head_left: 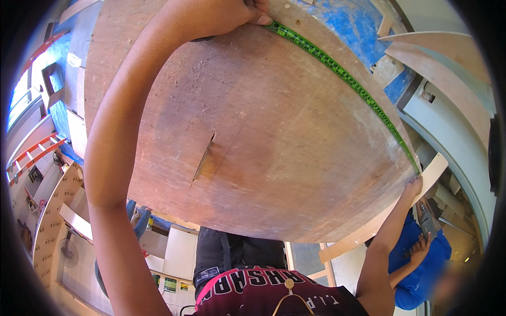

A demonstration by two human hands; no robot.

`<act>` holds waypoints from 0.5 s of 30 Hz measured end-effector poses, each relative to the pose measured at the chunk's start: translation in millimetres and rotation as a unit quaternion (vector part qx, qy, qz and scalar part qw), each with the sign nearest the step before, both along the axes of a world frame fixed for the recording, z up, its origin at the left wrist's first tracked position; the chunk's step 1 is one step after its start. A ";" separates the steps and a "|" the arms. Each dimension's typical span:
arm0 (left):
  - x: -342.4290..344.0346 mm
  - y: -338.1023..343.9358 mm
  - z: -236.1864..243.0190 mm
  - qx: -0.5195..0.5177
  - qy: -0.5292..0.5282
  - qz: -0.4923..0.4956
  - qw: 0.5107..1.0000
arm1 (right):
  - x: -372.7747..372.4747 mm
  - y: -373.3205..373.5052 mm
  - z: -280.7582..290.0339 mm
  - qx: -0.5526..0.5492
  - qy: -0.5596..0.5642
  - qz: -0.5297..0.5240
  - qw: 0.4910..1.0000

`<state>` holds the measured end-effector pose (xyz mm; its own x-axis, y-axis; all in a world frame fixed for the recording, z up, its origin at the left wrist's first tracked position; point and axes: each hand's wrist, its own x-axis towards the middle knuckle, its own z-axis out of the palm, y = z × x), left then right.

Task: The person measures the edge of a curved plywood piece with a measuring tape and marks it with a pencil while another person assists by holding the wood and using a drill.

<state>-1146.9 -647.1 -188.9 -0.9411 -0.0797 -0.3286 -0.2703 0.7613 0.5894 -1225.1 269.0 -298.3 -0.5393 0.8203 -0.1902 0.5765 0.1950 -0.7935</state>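
Note:
A green measuring tape (pixel 337 66) lies in a curve over a large plywood panel (pixel 274 137), along its far right edge. At the far side, my left hand (pixel 232 15) is closed on one end of the tape, its fingertips partly cut off by the picture's top edge. My right hand (pixel 414 186) pinches the tape's other end at the panel's right corner, beside a pale wooden strip (pixel 348 247). The tape stretches between both hands. A narrow slit (pixel 204 158) runs through the panel left of the middle.
At the lower right, a co-worker in a blue shirt (pixel 416 263) holds a grey power tool (pixel 426 221). Curved wooden pieces (pixel 448 68) lie at the far right. Blue sheeting (pixel 348 26) shows beyond the panel. An orange ladder (pixel 37 152) and a fan (pixel 67 252) are at left.

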 end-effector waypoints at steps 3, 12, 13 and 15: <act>-2.5 1.0 2.7 -0.004 -0.014 0.000 1.000 | 5.4 -2.9 0.8 -0.014 0.026 -0.016 0.999; -5.4 1.4 10.4 0.018 -0.054 0.028 0.998 | -35.1 37.5 -2.2 -0.135 -0.010 -0.031 0.990; -6.6 1.8 10.1 0.016 -0.056 0.021 0.998 | -33.0 42.0 1.7 -0.126 -0.021 -0.022 0.991; -10.4 0.3 11.1 0.008 -0.063 0.003 0.998 | -20.5 51.0 11.2 -0.112 -0.045 -0.008 0.993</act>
